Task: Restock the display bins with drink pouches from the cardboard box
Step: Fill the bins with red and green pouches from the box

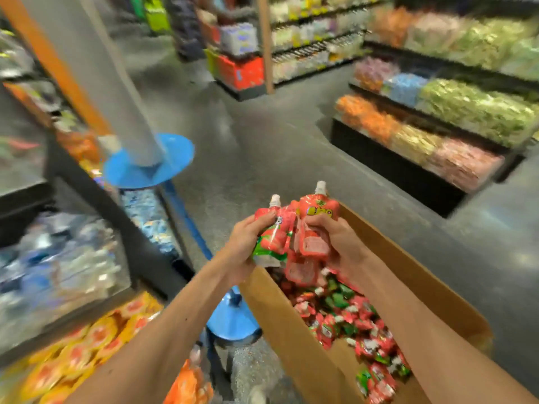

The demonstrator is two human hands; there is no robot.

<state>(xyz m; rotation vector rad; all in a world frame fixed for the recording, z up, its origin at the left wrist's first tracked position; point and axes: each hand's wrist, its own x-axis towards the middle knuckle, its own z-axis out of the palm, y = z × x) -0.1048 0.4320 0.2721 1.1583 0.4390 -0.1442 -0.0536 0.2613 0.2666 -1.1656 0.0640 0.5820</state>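
So, head cam: both hands are up above the open cardboard box (pixel 294 330). The left hand (pixel 243 246) has its fingers curled round one red drink pouch (pixel 274 239), and the right hand (pixel 338 240) clutches a small bunch (pixel 313 246). Loads more pouches (pixel 350 316) lie loose in the box. Blurry display bins (pixel 70 287) sit just left of it.

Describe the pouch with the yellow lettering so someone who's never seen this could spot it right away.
Start at the open cardboard box at lower right, full of red and green drink pouches. Above its far end the left hand and the right hand each grip a bunch. The right hand's topmost pouch stands upright, white cap highest, alone in showing yellow lettering.
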